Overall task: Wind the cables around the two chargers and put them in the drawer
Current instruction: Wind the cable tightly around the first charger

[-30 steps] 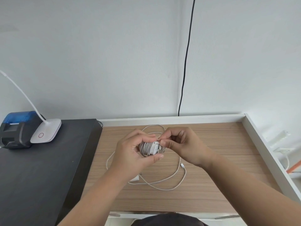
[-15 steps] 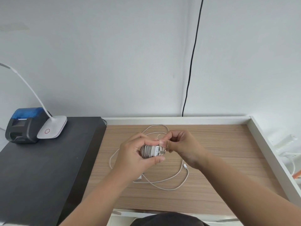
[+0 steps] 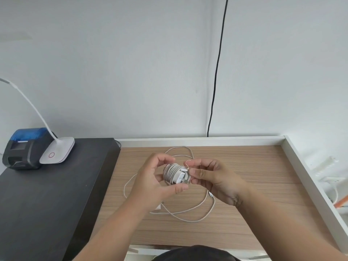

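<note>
- The left hand (image 3: pixel 156 180) is raised above the wooden desk (image 3: pixel 254 185), with the forearm coming up from the lower left of the view.
- Its fingers are curled around a white charger (image 3: pixel 176 175): the thumb lies under the charger and the other fingers arch over its top and far side.
- The charger has its cable wound around the body in many tight turns, and the end with the metal prongs points toward the right hand.
- The right hand (image 3: pixel 216 179) is at the same height, just beside the charger, with the forearm coming from the lower right.
- Its thumb and first fingers pinch the loose end of the wound cable (image 3: pixel 188 163), which makes a small loop above the fingertips; the remaining fingers are bent inward.
- Both wrists are bent a little toward each other, so the two hands meet at the charger.
- The second cable (image 3: pixel 195 208), also white, lies loose on the desk under the hands, in wide loops.
- A small white corner near the left wrist may be the second charger (image 3: pixel 157 206), but most of it is hidden and I cannot tell surely.
- On the left, a black surface (image 3: pixel 47 194) carries a white desk lamp (image 3: pixel 57 152) and a blue and black printer (image 3: pixel 22 147).
- A thin black wire (image 3: pixel 216 72) runs down the wall behind the desk.
</note>
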`<move>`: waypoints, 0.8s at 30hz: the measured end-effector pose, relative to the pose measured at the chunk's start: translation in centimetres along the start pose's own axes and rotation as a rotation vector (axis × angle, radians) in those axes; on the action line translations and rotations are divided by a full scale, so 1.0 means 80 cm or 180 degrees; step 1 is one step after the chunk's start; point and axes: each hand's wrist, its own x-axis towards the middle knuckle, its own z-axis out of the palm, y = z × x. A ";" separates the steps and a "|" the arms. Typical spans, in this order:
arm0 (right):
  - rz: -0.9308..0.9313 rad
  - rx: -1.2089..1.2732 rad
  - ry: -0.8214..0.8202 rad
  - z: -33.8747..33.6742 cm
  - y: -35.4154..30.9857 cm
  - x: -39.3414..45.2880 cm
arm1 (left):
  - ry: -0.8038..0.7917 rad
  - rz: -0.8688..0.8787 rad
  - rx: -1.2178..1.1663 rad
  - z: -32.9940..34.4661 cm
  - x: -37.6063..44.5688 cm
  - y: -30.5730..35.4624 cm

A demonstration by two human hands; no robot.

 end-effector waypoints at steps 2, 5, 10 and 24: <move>-0.0050 -0.0008 0.0038 0.000 0.000 -0.001 | 0.0012 -0.0102 -0.0245 0.002 0.002 -0.004; -0.0075 -0.0048 0.0118 0.001 0.001 0.000 | 0.0056 -0.0165 -0.0546 0.005 0.005 -0.007; 0.0066 0.0005 0.0113 -0.002 0.007 0.007 | 0.0202 -0.0257 -0.0570 0.000 0.008 -0.015; 0.0858 -0.1734 0.1392 -0.087 0.096 0.042 | 0.0875 -0.1273 0.0831 -0.116 0.064 -0.155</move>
